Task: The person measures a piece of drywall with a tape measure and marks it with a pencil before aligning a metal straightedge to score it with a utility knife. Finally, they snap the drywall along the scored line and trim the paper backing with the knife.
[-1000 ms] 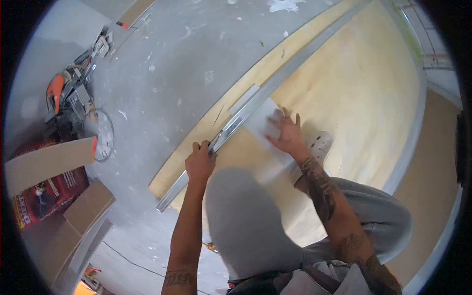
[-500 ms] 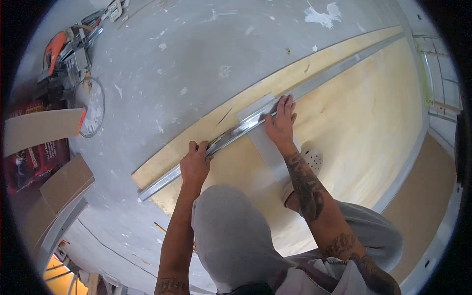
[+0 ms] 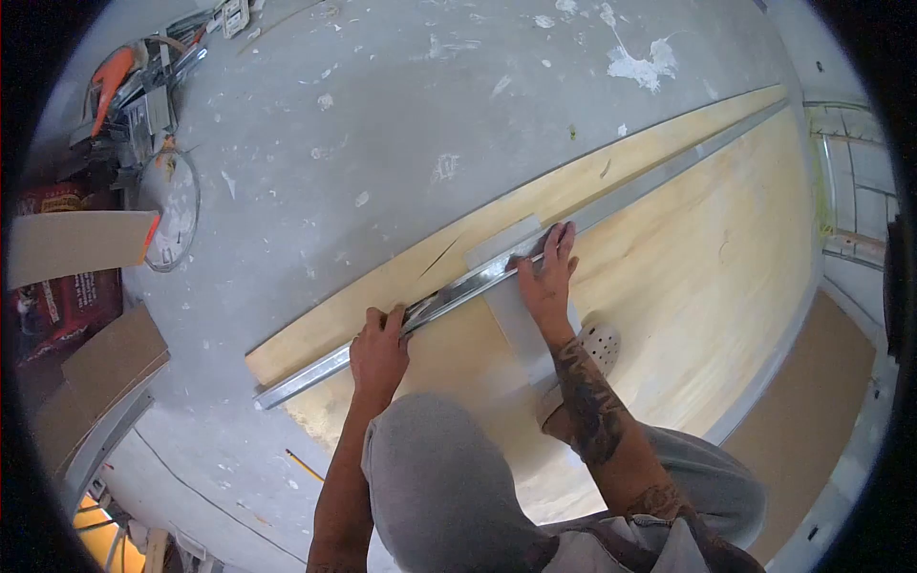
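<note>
A long shiny metal channel point(image 3: 458, 294) lies diagonally over a sheet of plywood point(image 3: 669, 248) on the floor. My left hand point(image 3: 379, 353) is closed around the channel toward its near left end. Farther along, my right hand point(image 3: 548, 282) grips the same channel, thumb on the near side and fingers over the far side. Beneath the channel, a flat grey strip point(image 3: 521, 320) crosses the plywood close to my right hand. The channel's inside is partly hidden by my fingers.
A pencil point(image 3: 304, 465) lies on the grey floor left of my knee. Tools with an orange handle point(image 3: 113, 81), a round clear lid point(image 3: 172, 210) and cardboard point(image 3: 115, 358) are at the left. My shoe point(image 3: 600, 346) rests on the plywood.
My view has shifted, so the plywood, channel and hands sit lower in the picture. Both hands keep their hold on the channel, and the pencil shows more fully.
</note>
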Demonstrator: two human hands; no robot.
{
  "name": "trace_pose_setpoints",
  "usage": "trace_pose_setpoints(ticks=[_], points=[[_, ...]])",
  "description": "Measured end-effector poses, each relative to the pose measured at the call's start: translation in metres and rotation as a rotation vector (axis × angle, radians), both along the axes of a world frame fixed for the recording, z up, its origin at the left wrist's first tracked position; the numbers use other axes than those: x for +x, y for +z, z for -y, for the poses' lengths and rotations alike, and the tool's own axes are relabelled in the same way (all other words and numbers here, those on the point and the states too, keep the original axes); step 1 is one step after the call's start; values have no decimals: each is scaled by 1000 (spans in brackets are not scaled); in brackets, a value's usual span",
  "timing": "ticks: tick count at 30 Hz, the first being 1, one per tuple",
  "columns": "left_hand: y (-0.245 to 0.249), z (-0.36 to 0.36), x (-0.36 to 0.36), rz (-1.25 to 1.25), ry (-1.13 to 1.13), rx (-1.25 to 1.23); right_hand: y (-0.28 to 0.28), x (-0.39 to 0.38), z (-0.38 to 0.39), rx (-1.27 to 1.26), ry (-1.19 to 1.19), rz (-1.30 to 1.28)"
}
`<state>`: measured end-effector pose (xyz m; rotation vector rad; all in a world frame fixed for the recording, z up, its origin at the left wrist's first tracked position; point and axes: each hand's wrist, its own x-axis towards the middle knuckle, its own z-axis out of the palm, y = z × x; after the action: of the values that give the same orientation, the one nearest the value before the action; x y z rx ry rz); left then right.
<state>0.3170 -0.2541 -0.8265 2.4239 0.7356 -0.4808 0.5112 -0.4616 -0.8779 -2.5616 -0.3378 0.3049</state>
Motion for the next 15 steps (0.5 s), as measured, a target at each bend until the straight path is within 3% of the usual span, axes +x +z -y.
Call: trace_pose_setpoints(ticks=[7,15], points=[[-1,6,-2,118,53,57,3,-2,-5,-77,-31,-23],[-3,8,-2,83,105,42,-1,1,2,-100,45,-5]])
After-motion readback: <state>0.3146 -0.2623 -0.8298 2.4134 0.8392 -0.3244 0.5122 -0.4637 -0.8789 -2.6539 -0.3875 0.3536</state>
